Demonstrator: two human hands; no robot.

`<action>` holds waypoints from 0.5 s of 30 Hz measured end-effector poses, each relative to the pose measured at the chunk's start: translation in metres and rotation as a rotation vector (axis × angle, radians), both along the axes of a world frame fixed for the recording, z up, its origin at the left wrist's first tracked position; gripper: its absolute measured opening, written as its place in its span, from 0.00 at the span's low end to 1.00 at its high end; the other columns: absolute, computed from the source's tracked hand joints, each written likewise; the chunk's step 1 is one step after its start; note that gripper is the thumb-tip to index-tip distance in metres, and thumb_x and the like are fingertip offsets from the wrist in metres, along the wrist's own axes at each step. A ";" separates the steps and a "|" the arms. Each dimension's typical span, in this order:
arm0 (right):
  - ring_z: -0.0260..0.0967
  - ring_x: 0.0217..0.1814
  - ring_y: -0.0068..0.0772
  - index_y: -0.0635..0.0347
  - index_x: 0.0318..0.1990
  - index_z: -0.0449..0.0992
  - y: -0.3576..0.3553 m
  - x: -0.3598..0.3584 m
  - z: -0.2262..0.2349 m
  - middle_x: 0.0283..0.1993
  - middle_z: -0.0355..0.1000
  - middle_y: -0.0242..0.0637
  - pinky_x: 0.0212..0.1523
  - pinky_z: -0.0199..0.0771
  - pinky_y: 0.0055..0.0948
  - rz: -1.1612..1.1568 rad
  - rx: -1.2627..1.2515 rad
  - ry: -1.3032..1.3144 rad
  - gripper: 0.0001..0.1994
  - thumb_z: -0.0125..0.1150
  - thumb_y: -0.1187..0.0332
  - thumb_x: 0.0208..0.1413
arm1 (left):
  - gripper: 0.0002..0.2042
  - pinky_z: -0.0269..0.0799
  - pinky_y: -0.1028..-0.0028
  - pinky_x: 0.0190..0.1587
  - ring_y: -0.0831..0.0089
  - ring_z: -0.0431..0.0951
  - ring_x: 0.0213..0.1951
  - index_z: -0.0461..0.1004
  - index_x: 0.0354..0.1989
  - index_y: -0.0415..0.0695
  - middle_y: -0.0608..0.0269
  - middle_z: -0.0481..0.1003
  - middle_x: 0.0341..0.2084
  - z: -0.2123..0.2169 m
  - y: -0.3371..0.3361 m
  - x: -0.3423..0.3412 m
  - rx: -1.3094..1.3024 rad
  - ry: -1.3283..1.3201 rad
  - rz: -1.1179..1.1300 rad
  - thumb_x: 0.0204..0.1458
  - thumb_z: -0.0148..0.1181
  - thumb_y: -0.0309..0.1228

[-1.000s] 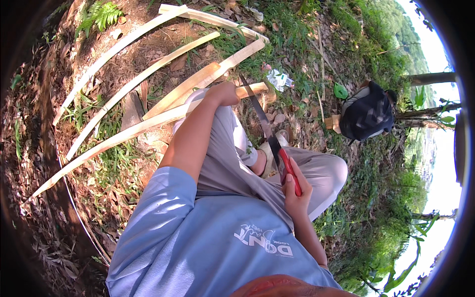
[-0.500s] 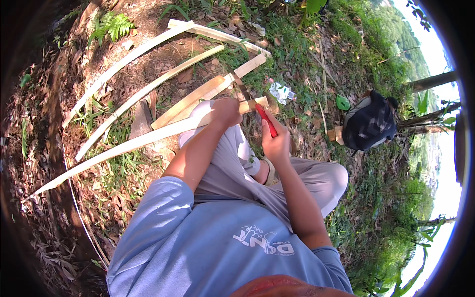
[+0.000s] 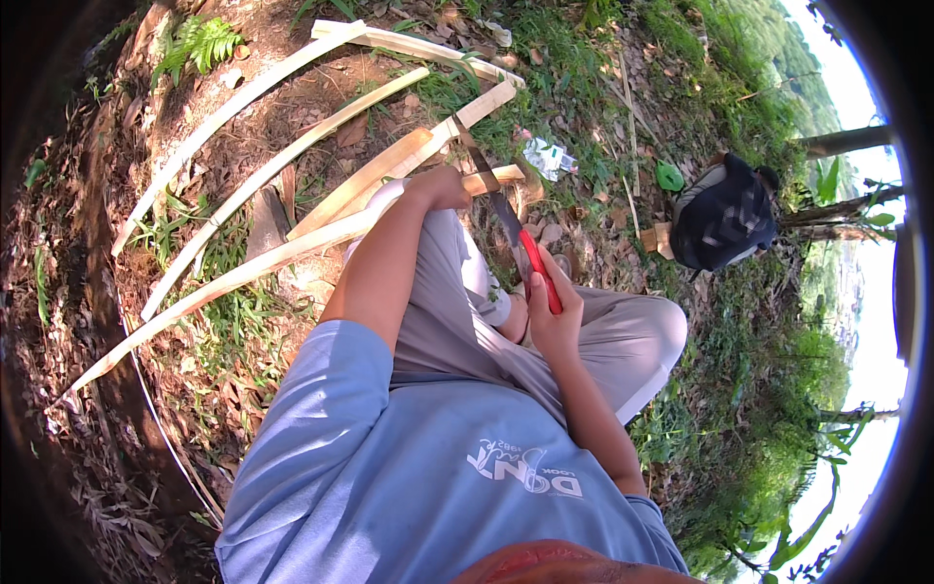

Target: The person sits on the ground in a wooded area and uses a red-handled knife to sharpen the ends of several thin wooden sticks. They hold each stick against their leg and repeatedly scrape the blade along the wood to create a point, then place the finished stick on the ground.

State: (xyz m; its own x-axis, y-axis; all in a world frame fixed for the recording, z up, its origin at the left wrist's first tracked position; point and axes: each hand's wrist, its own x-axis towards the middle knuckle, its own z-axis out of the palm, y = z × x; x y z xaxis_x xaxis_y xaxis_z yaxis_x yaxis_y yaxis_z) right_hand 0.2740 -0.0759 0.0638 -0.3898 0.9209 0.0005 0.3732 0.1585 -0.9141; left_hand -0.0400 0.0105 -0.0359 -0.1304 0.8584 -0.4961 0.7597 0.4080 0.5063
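My left hand (image 3: 443, 189) is closed around a long, pale wooden strip (image 3: 233, 269) near its far end. The strip lies across my raised left knee and runs down to the far left. In my right hand (image 3: 558, 319) is the red handle of a handsaw (image 3: 508, 216), the fingers wrapped round it. Its long dark blade slants up and to the left, crossing the strip just right of my left hand. The short end of the strip sticks out past the blade. Whether the teeth are touching the wood cannot be made out.
More pale strips (image 3: 219, 128) lie on the leafy ground ahead and left, beside a wider board (image 3: 362, 181). White-and-green packaging (image 3: 549, 159) lies beyond the saw. To the right, another person (image 3: 725, 212) in dark clothing crouches near a small wooden block (image 3: 659, 239).
My right hand has drawn the saw back toward me and slightly right, so more blade shows on my side of the strip. My left hand keeps its grip.
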 end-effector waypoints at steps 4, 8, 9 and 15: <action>0.81 0.46 0.26 0.64 0.71 0.75 -0.062 0.075 0.084 0.50 0.85 0.47 0.50 0.77 0.28 -0.009 -0.114 -0.189 0.23 0.60 0.67 0.73 | 0.26 0.81 0.57 0.52 0.50 0.87 0.48 0.87 0.48 0.40 0.47 0.86 0.48 0.004 0.002 -0.007 -0.069 -0.065 -0.015 0.42 0.67 0.45; 0.80 0.47 0.24 0.64 0.71 0.75 -0.073 0.089 0.127 0.49 0.86 0.47 0.50 0.77 0.28 0.026 -0.082 -0.262 0.22 0.60 0.68 0.73 | 0.18 0.83 0.56 0.49 0.48 0.88 0.44 0.89 0.41 0.42 0.46 0.87 0.41 0.008 -0.009 0.012 0.067 0.060 0.086 0.44 0.67 0.39; 0.80 0.46 0.24 0.65 0.71 0.75 -0.070 0.084 0.127 0.48 0.85 0.47 0.50 0.77 0.28 0.012 -0.095 -0.247 0.22 0.60 0.68 0.73 | 0.17 0.83 0.56 0.49 0.48 0.88 0.44 0.89 0.40 0.42 0.46 0.87 0.41 0.014 -0.015 0.019 0.128 0.120 0.153 0.44 0.67 0.38; 0.73 0.37 0.20 0.67 0.69 0.77 0.007 -0.017 0.033 0.37 0.81 0.40 0.41 0.77 0.27 0.072 0.069 -0.032 0.21 0.61 0.68 0.73 | 0.15 0.83 0.55 0.50 0.50 0.88 0.46 0.89 0.41 0.44 0.48 0.87 0.43 0.024 -0.038 0.035 0.243 0.231 0.212 0.44 0.67 0.33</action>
